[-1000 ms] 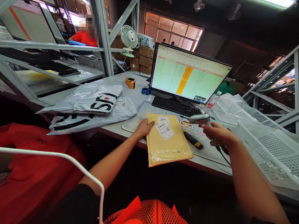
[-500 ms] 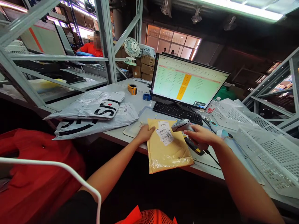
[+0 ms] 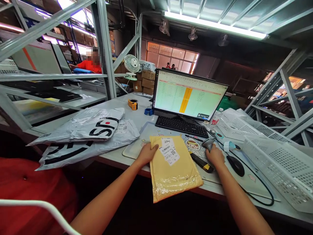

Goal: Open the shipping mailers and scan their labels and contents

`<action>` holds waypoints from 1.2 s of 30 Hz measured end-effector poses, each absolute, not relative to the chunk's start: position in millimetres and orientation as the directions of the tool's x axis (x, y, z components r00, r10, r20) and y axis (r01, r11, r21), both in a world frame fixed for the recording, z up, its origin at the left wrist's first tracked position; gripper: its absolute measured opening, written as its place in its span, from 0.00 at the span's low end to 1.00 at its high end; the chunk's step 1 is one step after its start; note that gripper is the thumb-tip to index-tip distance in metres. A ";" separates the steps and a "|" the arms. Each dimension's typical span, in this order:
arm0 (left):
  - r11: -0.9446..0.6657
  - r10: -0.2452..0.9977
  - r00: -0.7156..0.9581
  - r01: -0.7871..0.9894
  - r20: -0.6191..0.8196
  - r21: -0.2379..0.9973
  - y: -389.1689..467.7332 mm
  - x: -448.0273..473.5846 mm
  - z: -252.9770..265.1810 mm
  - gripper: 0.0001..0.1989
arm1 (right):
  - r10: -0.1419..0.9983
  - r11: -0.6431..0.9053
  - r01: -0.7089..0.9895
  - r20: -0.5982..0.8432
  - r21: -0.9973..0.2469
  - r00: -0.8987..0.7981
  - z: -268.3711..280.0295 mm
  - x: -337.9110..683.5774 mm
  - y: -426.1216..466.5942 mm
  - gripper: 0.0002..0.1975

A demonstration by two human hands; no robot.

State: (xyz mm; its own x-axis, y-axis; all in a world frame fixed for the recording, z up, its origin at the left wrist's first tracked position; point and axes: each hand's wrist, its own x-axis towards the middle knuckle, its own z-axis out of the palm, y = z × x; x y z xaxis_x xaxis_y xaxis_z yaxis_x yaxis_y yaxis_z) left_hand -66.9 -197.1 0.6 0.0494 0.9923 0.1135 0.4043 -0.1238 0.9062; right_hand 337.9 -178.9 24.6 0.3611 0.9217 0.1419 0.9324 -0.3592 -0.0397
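My left hand (image 3: 147,153) grips the left edge of a yellow padded envelope (image 3: 174,178), thumb on top. A white shipping label (image 3: 169,151) with barcodes and handwriting is stuck on its upper part. The envelope's lower end juts past the desk's front edge. To the right, my right hand (image 3: 215,156) is wrapped round a grey barcode scanner (image 3: 208,143), held low at the mouse mat. Between envelope and right hand lies a black and yellow utility knife (image 3: 201,162). A black mouse (image 3: 235,165) rests to the right of that hand.
Grey mailing bags (image 3: 97,125) are stacked on the left of the desk. Behind the mat stand a keyboard (image 3: 181,126) and a monitor (image 3: 188,94). White perforated baskets (image 3: 276,169) line the right side. An orange tape roll (image 3: 132,104) sits further back. A person in red (image 3: 89,65) is beyond the frame.
My right hand has moved right and down with the scanner, from above the label to the mat, uncovering the mouse. My left hand still holds the envelope. The camera view has shifted.
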 end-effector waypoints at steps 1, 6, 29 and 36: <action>-0.119 0.993 0.052 0.404 0.108 0.907 -196.8 -67.1 0.5 0.26 | 0.920 -0.368 0.929 0.128 -0.046 0.370 25.7 338.5 -177.7 0.27; -0.102 0.995 0.051 0.422 0.089 0.901 -195.0 -65.8 1.8 0.25 | 0.880 -0.426 0.898 0.179 -0.114 0.440 55.4 342.1 -159.8 0.27; -0.101 0.994 0.007 0.433 0.108 0.896 -194.1 -61.8 6.1 0.20 | 0.996 -0.013 0.999 0.087 -0.052 0.017 72.8 289.2 -53.8 0.22; -0.082 0.996 -0.007 0.305 0.089 0.949 -194.6 -63.7 3.3 0.26 | 0.990 0.094 0.988 0.117 -0.127 -0.079 81.7 257.1 -90.5 0.22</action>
